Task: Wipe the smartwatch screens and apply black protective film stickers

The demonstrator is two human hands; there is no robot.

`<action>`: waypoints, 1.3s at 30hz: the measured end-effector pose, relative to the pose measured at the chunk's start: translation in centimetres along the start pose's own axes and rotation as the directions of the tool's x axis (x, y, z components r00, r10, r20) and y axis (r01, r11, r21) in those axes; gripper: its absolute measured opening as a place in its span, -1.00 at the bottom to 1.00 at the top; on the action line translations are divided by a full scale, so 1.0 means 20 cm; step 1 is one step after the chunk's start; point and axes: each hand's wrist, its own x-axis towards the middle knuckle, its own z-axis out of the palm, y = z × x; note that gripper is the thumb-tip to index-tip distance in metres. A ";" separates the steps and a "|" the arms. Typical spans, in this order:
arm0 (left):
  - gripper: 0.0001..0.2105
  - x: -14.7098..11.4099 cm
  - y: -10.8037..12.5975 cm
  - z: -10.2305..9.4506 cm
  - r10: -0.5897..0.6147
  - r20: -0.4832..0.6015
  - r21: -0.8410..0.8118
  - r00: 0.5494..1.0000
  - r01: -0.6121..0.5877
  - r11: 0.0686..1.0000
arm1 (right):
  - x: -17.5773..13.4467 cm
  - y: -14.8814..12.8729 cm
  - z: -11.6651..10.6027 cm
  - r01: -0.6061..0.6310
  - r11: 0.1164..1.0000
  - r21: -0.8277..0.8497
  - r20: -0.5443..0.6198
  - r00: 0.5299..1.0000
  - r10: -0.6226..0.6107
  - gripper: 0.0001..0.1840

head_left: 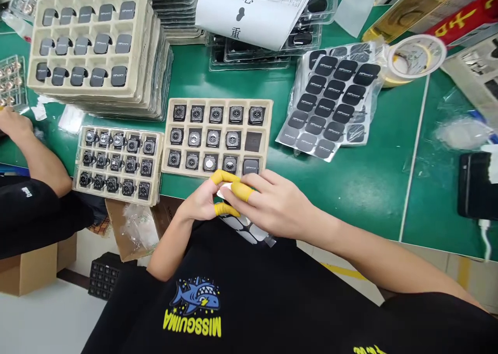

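Note:
My left hand [204, 199] and my right hand [274, 204] meet at the table's front edge, yellow finger cots on some fingertips of both. Pinched between them is a small white-faced piece [224, 190], mostly covered by my fingers, so its kind is unclear. Below the hands, over my lap, lies a sheet of pale rounded stickers [249, 232]. Just beyond my fingers sits a beige tray [268, 136] of black smartwatch bodies, most with round sensor backs up. Its right-middle cell shows only a dark square; the front-right cell holds a dark labelled face.
Left of it stands another tray of watch bodies [160, 159]. Stacked trays [138, 79] rise behind. Black square sticker sheets [324, 107], a tape roll [438, 53] and a phone [476, 188] lie rightward. A co-worker's arm [39, 154] rests at far left.

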 end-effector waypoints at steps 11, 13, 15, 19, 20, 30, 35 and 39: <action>-0.26 -0.07 -0.03 -0.01 -0.117 -0.160 -0.067 0.980 0.108 0.992 | -0.17 0.07 -0.10 -0.136 0.983 -0.125 0.040 0.989 0.142 -0.63; -0.24 -0.06 -0.02 -0.02 -0.103 -0.137 -0.075 0.985 0.093 0.993 | -0.17 0.05 -0.12 -0.179 0.981 -0.071 -0.022 0.984 0.178 -0.63; -0.23 -0.05 -0.01 -0.01 -0.095 -0.111 -0.083 0.989 0.086 0.993 | -0.14 0.02 -0.11 -0.172 0.985 -0.025 -0.049 0.984 0.171 -0.69; -0.28 -0.01 0.01 0.00 -0.011 -0.057 -0.056 0.998 0.008 0.998 | -0.03 -0.04 -0.04 -0.083 0.997 0.010 -0.045 0.996 0.083 -0.72; -0.30 0.00 0.01 0.00 0.018 -0.038 -0.056 0.999 -0.020 0.998 | -0.01 -0.04 -0.02 -0.067 0.997 0.022 -0.046 0.997 0.068 -0.73; -0.41 -0.06 0.03 -0.04 0.215 -0.219 -0.021 0.952 -0.224 0.974 | -0.26 0.12 0.00 -0.322 0.947 -0.017 0.080 0.943 0.322 -0.57; -0.49 -0.07 0.14 -0.04 0.398 -0.214 0.058 0.892 -0.395 0.917 | -0.76 0.17 -0.08 -0.846 0.514 -0.145 0.017 0.517 0.856 -0.61; -0.46 -0.03 0.18 0.01 0.444 -0.141 0.095 0.885 -0.435 0.896 | -0.99 0.22 -0.13 -0.970 0.153 -0.191 -0.152 0.183 0.971 -0.74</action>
